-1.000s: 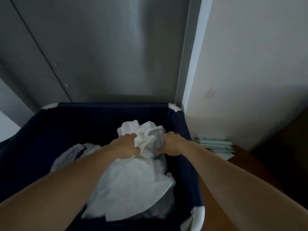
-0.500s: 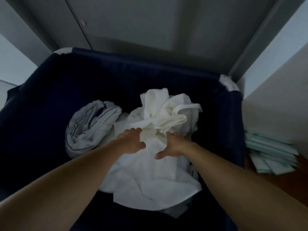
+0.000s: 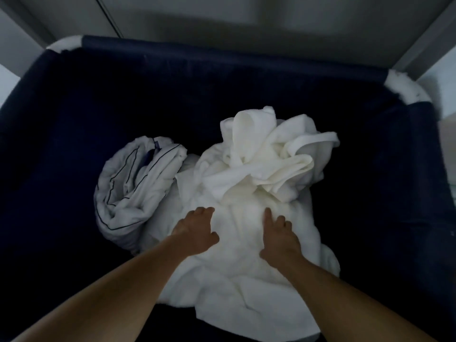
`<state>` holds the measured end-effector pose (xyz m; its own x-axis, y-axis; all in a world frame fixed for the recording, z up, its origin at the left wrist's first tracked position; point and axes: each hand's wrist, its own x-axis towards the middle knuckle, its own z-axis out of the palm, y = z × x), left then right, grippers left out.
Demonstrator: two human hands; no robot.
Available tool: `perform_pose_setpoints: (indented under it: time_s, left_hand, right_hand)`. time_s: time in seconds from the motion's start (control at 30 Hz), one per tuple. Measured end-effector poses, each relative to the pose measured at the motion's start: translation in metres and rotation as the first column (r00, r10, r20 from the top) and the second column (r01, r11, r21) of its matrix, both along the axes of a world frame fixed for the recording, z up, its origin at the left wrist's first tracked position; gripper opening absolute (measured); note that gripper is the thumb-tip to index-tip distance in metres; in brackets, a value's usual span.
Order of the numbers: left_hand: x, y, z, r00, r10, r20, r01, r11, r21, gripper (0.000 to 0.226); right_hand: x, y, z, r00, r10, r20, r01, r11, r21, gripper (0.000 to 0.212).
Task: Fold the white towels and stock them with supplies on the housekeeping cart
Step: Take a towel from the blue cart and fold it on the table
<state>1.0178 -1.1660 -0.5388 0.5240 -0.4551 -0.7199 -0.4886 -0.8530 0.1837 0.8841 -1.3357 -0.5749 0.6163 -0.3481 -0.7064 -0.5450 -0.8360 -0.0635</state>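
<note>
Left grip (image 3: 195, 230) and right grip (image 3: 278, 234), both released, lie flat on the towels (image 3: 259, 149) heaped in the bin (image 3: 222, 95): pinch one towel's edge alone so you lift it clear of the rest.

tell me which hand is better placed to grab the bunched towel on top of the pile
Probably the right hand: it rests on the pile just below the bunched towel, whose folds lean rightward. The left hand sits nearer the striped bundle.

linen bundle with dark piping (image 3: 138, 183): crumpled, left | grey wall panel (image 3: 246, 18): top
</note>
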Motion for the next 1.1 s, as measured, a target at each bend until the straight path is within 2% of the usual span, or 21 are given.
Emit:
perform_pose_setpoints:
  time_s: [0.1,0.17,0.33,0.43,0.47,0.53,0.6,0.63,0.67,0.73,0.8,0.9,0.97,1.03,1.1]
  left_hand:
    - [0.004,0.002,0.011,0.999,-0.041,-0.016,0.041,0.999,-0.024,0.082]
    - [0.007,0.000,0.023,0.998,-0.059,-0.031,0.057,0.996,-0.063,0.090]
    - [0.013,-0.011,0.058,0.987,-0.136,-0.084,0.122,0.981,-0.152,0.113]
    - [0.014,-0.020,0.084,0.979,-0.172,-0.105,0.149,0.969,-0.198,0.128]
    - [0.014,-0.024,0.096,0.978,-0.179,-0.107,0.152,0.964,-0.218,0.132]
    - [0.013,-0.034,0.122,0.983,-0.168,-0.075,0.138,0.944,-0.300,0.140]
    - [0.008,-0.051,0.155,0.993,-0.112,-0.039,0.083,0.890,-0.448,0.144]
    - [0.005,-0.061,0.174,0.996,-0.080,-0.026,0.054,0.848,-0.526,0.141]
    - [0.002,-0.072,0.192,0.998,-0.056,-0.022,0.032,0.804,-0.594,0.129]
    - [-0.008,-0.095,0.227,0.998,-0.046,-0.050,0.000,0.740,-0.672,0.079]
    - [-0.020,-0.111,0.258,0.995,-0.043,-0.093,-0.035,0.707,-0.706,0.049]
    - [-0.038,-0.125,0.303,0.986,0.047,-0.157,-0.155,0.581,-0.799,0.046]
    - [-0.060,-0.134,0.332,0.985,0.056,-0.164,-0.170,0.501,-0.849,0.046]
    - [-0.090,-0.147,0.362,0.984,0.064,-0.165,-0.176,0.429,-0.886,0.037]
    - [-0.128,-0.163,0.394,0.989,0.051,-0.138,-0.147,0.379,-0.914,0.026]
  right_hand:
    - [0.001,-0.002,0.012,0.994,-0.105,0.022,0.104,0.993,0.048,0.059]
    - [0.007,-0.010,0.029,0.988,-0.147,0.036,0.141,0.981,0.131,0.037]
    - [0.028,-0.031,0.101,0.980,-0.151,0.133,0.128,0.978,0.167,0.028]
    - [0.035,-0.046,0.162,0.958,-0.162,0.238,0.110,0.970,0.217,0.003]
    - [0.036,-0.052,0.185,0.944,-0.171,0.281,0.103,0.965,0.241,0.008]
    - [0.032,-0.063,0.233,0.893,-0.210,0.399,0.091,0.950,0.297,0.014]
    - [0.023,-0.072,0.282,0.789,-0.298,0.538,0.085,0.919,0.385,0.015]
    - [0.017,-0.075,0.305,0.722,-0.345,0.600,0.076,0.901,0.427,0.019]
    - [0.010,-0.077,0.325,0.657,-0.385,0.648,0.065,0.885,0.460,0.026]
    - [-0.005,-0.080,0.357,0.516,-0.468,0.718,0.057,0.854,0.516,0.034]
    - [-0.021,-0.086,0.379,0.346,-0.553,0.757,0.065,0.820,0.569,0.031]
    - [-0.049,-0.102,0.402,0.104,-0.602,0.791,0.060,0.798,0.600,0.029]
    - [-0.074,-0.111,0.417,0.047,-0.570,0.820,0.056,0.821,0.568,0.029]
    - [-0.106,-0.117,0.433,0.064,-0.524,0.849,-0.016,0.850,0.526,0.037]
    - [-0.146,-0.127,0.442,0.073,-0.521,0.851,-0.103,0.844,0.526,0.055]
